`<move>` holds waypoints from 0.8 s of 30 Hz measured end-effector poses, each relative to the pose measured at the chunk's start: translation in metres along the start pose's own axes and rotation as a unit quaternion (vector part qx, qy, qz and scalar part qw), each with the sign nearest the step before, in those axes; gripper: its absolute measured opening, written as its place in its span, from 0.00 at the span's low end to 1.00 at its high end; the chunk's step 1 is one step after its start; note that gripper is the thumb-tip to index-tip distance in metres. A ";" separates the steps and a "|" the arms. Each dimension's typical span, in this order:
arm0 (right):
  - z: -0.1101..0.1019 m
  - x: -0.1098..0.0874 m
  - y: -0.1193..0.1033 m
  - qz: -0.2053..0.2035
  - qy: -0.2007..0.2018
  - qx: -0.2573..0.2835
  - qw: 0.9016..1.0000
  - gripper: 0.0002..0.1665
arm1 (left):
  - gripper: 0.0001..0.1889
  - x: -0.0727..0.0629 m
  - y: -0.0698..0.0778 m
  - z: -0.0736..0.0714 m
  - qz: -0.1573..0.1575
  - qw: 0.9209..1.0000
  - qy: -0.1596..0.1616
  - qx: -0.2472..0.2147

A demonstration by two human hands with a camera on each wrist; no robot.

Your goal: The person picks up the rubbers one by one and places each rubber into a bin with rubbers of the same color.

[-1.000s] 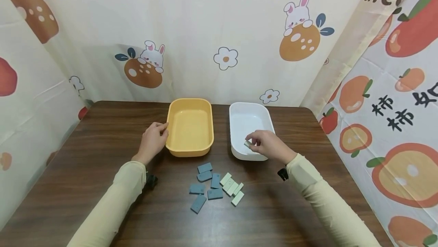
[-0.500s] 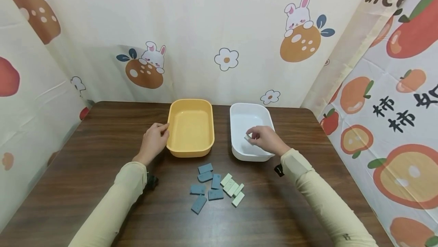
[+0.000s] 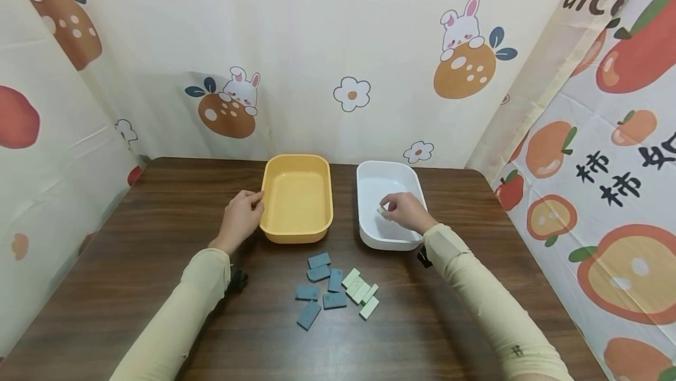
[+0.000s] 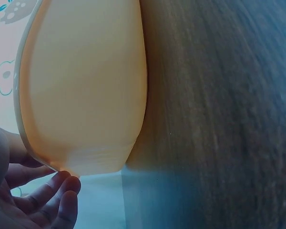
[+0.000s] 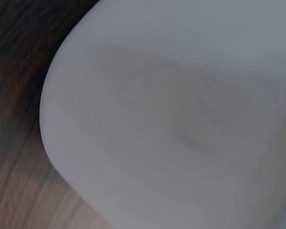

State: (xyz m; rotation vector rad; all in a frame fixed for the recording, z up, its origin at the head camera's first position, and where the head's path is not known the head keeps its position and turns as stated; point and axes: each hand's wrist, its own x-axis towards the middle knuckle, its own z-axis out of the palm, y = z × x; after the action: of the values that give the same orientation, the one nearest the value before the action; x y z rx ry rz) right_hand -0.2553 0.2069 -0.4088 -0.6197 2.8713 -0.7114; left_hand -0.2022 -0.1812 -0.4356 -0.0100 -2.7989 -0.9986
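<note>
Left hand [image 3: 240,218] pinches yellow tray [image 3: 297,200] at nine o'clock; right hand [image 3: 406,212] pinches pale-green block [image 3: 381,210] over white tray [image 3: 388,180].

Both sleeved arms [image 3: 170,317] reach forward, left hand [image 3: 240,218] and right hand [image 3: 405,212] each pinching.

The yellow tray [image 3: 297,199] looks like smooth, glossy plastic; the white tray [image 3: 388,175] to its right seems smooth plastic too, with a softer sheen. In front of the yellow tray, the blue tiles [image 3: 308,315] and green tiles [image 3: 369,307] look matt, their material unclear. The table [image 3: 401,322] beneath it shows wood grain, faintly shiny. The curtain [image 3: 296,76] behind it is matt, creased cloth.
</note>
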 end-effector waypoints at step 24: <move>0.024 0.019 0.005 0.027 -0.082 -0.019 0.996 0.10 | 0.19 -0.001 0.002 -0.001 0.000 1.000 0.012 -0.007</move>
State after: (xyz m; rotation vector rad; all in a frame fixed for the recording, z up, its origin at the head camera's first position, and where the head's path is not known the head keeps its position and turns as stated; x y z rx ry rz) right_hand -0.2693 0.1923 -0.4329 -0.5745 2.7448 -0.5716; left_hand -0.2006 -0.1807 -0.4339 -0.0002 -2.7706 -1.0103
